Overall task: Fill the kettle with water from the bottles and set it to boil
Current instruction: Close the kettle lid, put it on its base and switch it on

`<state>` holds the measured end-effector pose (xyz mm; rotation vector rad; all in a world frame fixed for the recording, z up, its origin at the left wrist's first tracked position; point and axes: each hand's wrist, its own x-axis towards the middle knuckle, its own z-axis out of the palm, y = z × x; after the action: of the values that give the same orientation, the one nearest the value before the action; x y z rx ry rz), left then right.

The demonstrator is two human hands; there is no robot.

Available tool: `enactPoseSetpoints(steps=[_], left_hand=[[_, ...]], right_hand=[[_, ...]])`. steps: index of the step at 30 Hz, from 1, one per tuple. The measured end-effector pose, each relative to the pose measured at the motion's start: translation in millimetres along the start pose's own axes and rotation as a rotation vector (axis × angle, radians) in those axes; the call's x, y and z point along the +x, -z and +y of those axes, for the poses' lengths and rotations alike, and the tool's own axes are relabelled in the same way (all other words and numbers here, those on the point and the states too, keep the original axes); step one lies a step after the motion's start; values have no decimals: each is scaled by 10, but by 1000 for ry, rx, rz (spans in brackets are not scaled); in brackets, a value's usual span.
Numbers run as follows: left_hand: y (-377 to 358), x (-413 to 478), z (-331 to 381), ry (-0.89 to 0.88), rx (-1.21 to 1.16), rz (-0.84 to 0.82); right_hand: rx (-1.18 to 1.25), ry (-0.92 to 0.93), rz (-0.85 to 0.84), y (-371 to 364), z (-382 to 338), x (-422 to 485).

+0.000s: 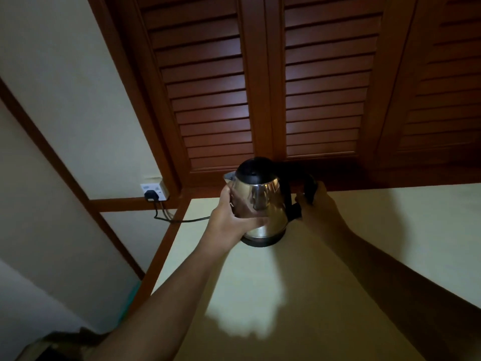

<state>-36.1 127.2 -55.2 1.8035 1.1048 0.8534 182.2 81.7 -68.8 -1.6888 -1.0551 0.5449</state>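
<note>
A steel kettle [263, 201] with a black lid and black handle stands on its dark base [261, 241] at the far end of the pale countertop [377, 256]. My left hand [231, 217] wraps around the kettle's shiny body on its left side. My right hand [316, 201] grips the black handle on the right. The lid is down. No bottles are in view.
A black cord [182, 219] runs from the kettle's base to a plug [151, 195] in a white wall socket [154, 191] at the left. Brown louvred cabinet doors [260, 87] rise behind the kettle. A wooden edge [166, 243] borders the counter's left side.
</note>
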Motion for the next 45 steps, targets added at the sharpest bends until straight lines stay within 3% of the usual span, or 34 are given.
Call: enactPoseSetpoints(steps=[25,37,45], left_hand=[[142,413,-252,31,-114,-83],[209,491,-400,27,-178,-109],[220,557,-486,-25,-86,-152]], right_hand=[[-26,-37,59,-164,-87,20],[-98,44,88,-204,-185,7],[-51,-7,139,-292,-23,-122]])
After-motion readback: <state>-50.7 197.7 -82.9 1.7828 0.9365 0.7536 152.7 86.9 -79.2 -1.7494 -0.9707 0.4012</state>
